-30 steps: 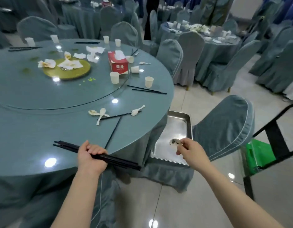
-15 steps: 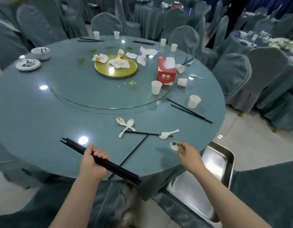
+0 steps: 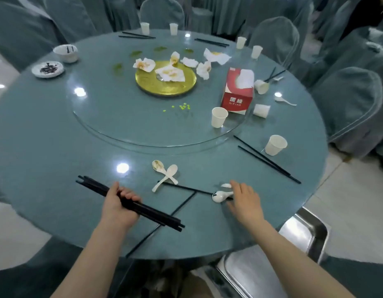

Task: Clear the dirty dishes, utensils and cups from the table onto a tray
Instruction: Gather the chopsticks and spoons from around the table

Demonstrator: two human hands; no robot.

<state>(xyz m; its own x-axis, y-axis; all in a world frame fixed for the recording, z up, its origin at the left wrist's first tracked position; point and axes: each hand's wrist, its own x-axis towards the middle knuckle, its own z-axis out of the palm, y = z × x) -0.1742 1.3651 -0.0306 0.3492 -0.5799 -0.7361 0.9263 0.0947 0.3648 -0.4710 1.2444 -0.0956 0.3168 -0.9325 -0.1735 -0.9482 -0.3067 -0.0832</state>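
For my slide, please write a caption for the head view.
Left hand grips a chopstick bundle while the right hand reaches a white spoon.

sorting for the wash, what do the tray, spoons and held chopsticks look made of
Tray: likely stainless steel, mirror-bright with glare. Spoons: glossy white, probably ceramic or melamine. Chopsticks gripped in the left hand: matte black, likely plastic or lacquered wood.

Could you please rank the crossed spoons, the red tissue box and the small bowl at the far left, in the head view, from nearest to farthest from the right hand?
From the right hand:
1. Crossed spoons, just to its left.
2. Red tissue box, beyond it on the glass turntable.
3. Small bowl, far left edge.
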